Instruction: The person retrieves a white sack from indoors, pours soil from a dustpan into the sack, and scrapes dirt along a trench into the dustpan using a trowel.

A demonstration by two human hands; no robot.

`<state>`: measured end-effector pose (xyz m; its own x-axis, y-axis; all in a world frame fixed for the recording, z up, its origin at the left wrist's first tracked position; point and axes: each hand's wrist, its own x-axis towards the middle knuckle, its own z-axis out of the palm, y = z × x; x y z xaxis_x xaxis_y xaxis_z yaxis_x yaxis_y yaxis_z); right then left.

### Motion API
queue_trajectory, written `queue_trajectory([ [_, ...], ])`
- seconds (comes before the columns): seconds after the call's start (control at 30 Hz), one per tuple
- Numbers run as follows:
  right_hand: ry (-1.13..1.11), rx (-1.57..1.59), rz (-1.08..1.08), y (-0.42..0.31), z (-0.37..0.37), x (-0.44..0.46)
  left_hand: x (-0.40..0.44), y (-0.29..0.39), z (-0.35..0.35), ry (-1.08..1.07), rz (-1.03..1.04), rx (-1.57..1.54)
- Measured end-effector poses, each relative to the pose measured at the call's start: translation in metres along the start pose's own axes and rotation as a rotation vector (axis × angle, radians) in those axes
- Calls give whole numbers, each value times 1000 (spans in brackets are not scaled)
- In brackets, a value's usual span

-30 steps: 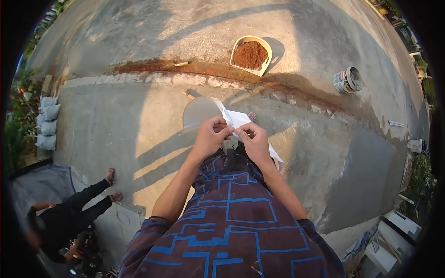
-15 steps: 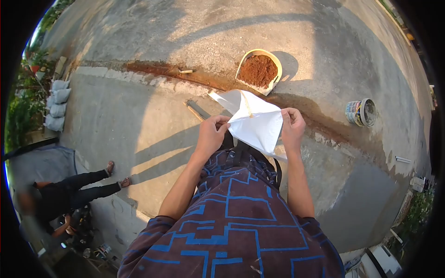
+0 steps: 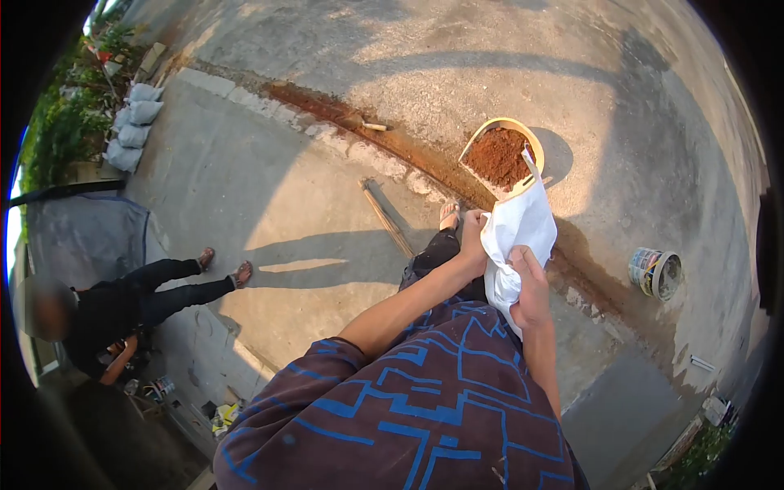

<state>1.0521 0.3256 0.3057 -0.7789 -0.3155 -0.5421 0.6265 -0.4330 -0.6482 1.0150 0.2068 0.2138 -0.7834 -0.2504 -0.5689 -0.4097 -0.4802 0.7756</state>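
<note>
A white sack hangs in front of my body, its upper end reaching toward a yellow-rimmed container of reddish-brown soil. My left hand is closed on the sack's left edge. On the sack's lower right side, my right hand grips the material with bent fingers. The sack's top overlaps the near edge of the container in view; whether they touch is unclear.
A bucket stands at the right. A wooden stick lies left of my foot. A short-handled tool rests by the soil-stained groove. Another person is at the left, below several filled bags.
The sack, stretched between my hands before, now hangs more upright and further right. Both hands have moved right, my right hand also lower. The view has turned, and my foot now shows.
</note>
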Motion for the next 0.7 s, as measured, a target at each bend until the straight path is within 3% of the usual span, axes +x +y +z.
queue_trajectory([
  [0.03,102,-1,-62,-9,-6,5,18,-3,3,130,481,330],
  [0.07,200,-6,-118,-18,-13,12,23,32,9,71,519,389],
  [0.13,18,-110,-165,-66,-2,17,38,65,23,-60,482,407],
  [0.17,151,-458,-215,-82,4,23,45,81,29,-43,481,391],
  [0.2,145,-474,-195,-90,5,31,51,95,35,-182,377,351],
  [0.23,208,-768,-310,-98,6,40,55,102,39,-323,276,307],
  [0.27,266,-1055,-447,-108,6,52,60,107,43,-314,283,299],
  [0.33,271,-1060,-389,-110,-8,76,71,116,52,-641,-26,61],
  [0.4,224,-648,-76,-110,-9,90,91,116,43,-645,31,133],
  [0.43,231,-607,17,-107,-21,96,106,116,35,-654,89,212],
  [0.47,218,-613,11,-111,-15,98,120,117,27,-660,152,291],
  [0.53,-60,-254,83,-118,7,98,136,120,5,-552,276,399],
  [0.57,-40,-151,114,-115,17,98,139,119,-3,-454,376,538],
  [0.6,-54,-157,120,-115,16,98,142,118,-8,-348,472,676],
  [0.67,-56,-1096,-478,-106,5,98,141,115,-10,-237,523,780],
  [0.7,8,-639,-274,-102,-9,109,138,114,-5,-104,601,828],
])
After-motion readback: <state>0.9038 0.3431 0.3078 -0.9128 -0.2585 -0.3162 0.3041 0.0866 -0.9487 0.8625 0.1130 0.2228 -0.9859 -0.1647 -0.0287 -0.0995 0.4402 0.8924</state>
